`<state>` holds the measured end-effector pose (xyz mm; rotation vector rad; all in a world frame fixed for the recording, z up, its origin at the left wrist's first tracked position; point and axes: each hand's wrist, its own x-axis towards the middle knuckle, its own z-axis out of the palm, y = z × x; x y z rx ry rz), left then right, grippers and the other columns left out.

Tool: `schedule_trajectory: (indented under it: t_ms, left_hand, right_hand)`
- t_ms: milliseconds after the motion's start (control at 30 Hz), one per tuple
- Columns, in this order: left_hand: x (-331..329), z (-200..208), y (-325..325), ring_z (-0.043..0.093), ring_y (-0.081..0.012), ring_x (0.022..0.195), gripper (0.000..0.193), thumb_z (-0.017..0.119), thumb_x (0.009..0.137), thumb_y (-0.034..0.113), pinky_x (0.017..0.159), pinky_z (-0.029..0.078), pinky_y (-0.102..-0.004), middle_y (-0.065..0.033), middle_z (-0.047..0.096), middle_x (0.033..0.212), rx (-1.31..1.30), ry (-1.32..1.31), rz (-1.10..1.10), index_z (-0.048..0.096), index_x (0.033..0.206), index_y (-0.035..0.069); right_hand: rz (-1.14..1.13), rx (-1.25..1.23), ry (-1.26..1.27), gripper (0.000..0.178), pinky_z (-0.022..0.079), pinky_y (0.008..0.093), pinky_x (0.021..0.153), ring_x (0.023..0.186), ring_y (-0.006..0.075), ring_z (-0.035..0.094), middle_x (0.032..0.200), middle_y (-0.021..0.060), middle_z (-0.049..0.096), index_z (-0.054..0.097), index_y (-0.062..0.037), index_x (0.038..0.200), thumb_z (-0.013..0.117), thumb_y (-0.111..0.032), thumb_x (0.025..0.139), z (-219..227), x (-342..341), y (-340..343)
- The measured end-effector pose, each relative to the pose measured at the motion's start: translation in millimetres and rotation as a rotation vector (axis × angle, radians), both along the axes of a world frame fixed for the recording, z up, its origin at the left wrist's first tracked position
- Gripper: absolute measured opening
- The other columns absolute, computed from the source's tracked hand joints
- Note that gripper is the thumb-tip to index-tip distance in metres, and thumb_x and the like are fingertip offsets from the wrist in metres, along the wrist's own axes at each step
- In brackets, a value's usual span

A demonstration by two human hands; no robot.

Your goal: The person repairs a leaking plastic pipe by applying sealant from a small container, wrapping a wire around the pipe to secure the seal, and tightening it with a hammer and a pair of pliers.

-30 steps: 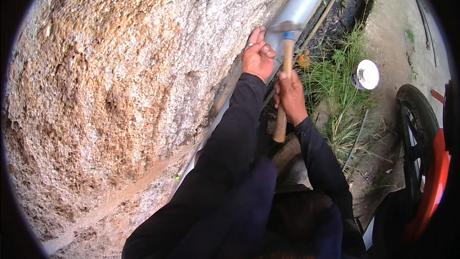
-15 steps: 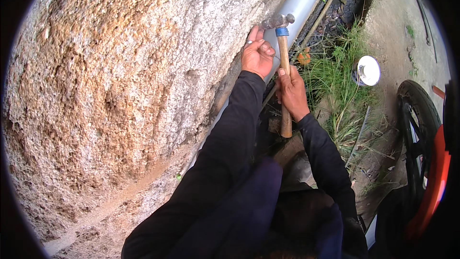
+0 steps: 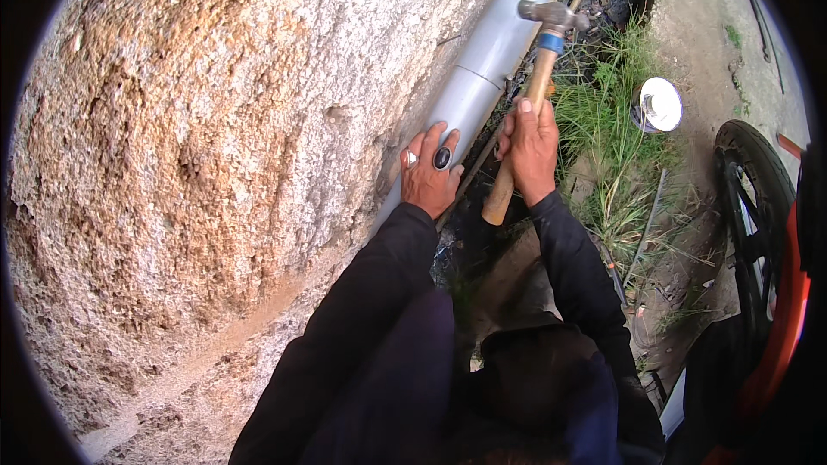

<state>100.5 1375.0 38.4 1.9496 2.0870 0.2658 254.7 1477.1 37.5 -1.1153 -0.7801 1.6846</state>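
My right hand [image 3: 531, 151] is wrapped round the wooden handle of a hammer [image 3: 550, 60], which has blue tape below its metal head. The head is raised over the right side of a grey pipe [image 3: 482, 60], apart from it. Lower on the pipe lies my left hand [image 3: 430, 170], palm down with fingers spread, wearing two rings, one with a dark stone. A thin nail [image 3: 449, 39] sticks out of the rough rock wall [image 3: 258, 103] just left of the pipe. A joint line crosses the pipe between the hand and the hammer head.
Tall grass [image 3: 616, 112] grows right of the pipe, beside a dark ditch. An open round can [image 3: 662, 105] with a white top stands on the concrete beyond it. A black wheel [image 3: 754, 172] and a red frame [image 3: 788, 310] occupy the right edge.
My left hand has left the wall beside the hammer head and moved down onto the pipe, uncovering the nail. The hammer has swung up and right, its head farther from the wall.
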Motion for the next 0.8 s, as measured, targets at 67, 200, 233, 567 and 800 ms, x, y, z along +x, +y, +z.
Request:
schedule_trajectory:
  t_ms: [67, 200, 233, 567, 800]
  left_hand:
    - [-13, -7, 2, 0.038, -0.0350, 0.135, 0.064, 0.066, 0.083, 0.016, 0.111, 0.025, -0.0550, -0.0153, 0.045, 0.145, 0.010, -0.057, 0.094, 0.048, 0.144, 0.009]
    - [-5, -11, 7, 0.038, -0.0366, 0.136, 0.066, 0.058, 0.087, 0.014, 0.115, 0.022, -0.0543, -0.0158, 0.042, 0.148, -0.038, -0.096, 0.270, 0.038, 0.150, 0.009]
    - [-3, -14, 9, 0.039, -0.0372, 0.134, 0.067, 0.056, 0.086, 0.012, 0.114, 0.024, -0.0514, -0.0180, 0.045, 0.146, -0.033, -0.079, 0.291, 0.038, 0.150, 0.005]
    - [-16, -12, 2, 0.042, -0.0379, 0.132, 0.070, 0.052, 0.085, 0.009, 0.114, 0.026, -0.0466, -0.0207, 0.050, 0.142, 0.071, -0.259, 0.282, 0.032, 0.152, -0.001]
    - [-16, -19, 8, 0.045, -0.0384, 0.130, 0.076, 0.051, 0.085, 0.022, 0.114, 0.024, -0.0490, -0.0244, 0.049, 0.140, 0.126, -0.409, 0.224, 0.028, 0.152, -0.004]
  right_hand:
    - [-0.210, 0.072, 0.118, 0.022, 0.043, 0.0253, 0.043, 0.049, 0.0090, 0.048, 0.072, 0.0016, 0.048, 0.044, -0.0096, 0.102, 0.044, -0.031, 0.108, 24, -2, -4]
    - [-0.154, 0.056, 0.047, 0.020, 0.043, 0.0269, 0.042, 0.047, 0.0097, 0.047, 0.069, 0.0009, 0.047, 0.044, -0.0088, 0.106, 0.046, -0.029, 0.107, -2, -13, -19]
    - [0.077, 0.004, -0.115, 0.020, 0.043, 0.0275, 0.041, 0.046, 0.0101, 0.047, 0.067, 0.0007, 0.047, 0.044, -0.0085, 0.106, 0.047, -0.028, 0.107, -3, -16, -16]
    - [-0.338, 0.155, 0.139, 0.019, 0.042, 0.0232, 0.044, 0.050, 0.0073, 0.047, 0.070, 0.0005, 0.048, 0.043, -0.0080, 0.103, 0.046, -0.027, 0.108, 29, -21, -16]
    - [0.014, 0.029, -0.129, 0.022, 0.041, 0.0258, 0.040, 0.047, 0.0093, 0.049, 0.067, 0.0010, 0.050, 0.045, -0.0071, 0.096, 0.049, -0.026, 0.106, 15, -8, -1]
